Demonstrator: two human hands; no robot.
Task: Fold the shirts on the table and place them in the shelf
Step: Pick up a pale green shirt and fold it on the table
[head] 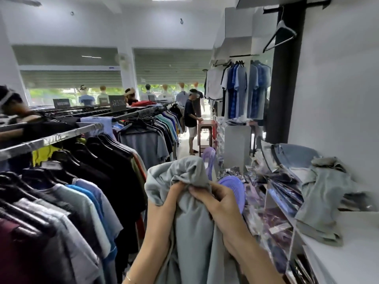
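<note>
Both hands, left hand [176, 189] and right hand [213, 198], clench the grey shirt [190, 222] bunched at six o'clock, hanging lengthwise downward; the worktop [348, 253] lies at three o'clock, right hand nearer.

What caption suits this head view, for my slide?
Both hands bunch a grey cotton shirt beside a white table.

Both hands up front gripping a bunched grey shirt [190, 212]: left hand [174, 193] & right hand [215, 199] pinch fabric near its top. 2nd grey shirt [324, 197] lies crumpled on white table [352, 253], near far edge. Clothes rack [61, 136] at left.
</note>
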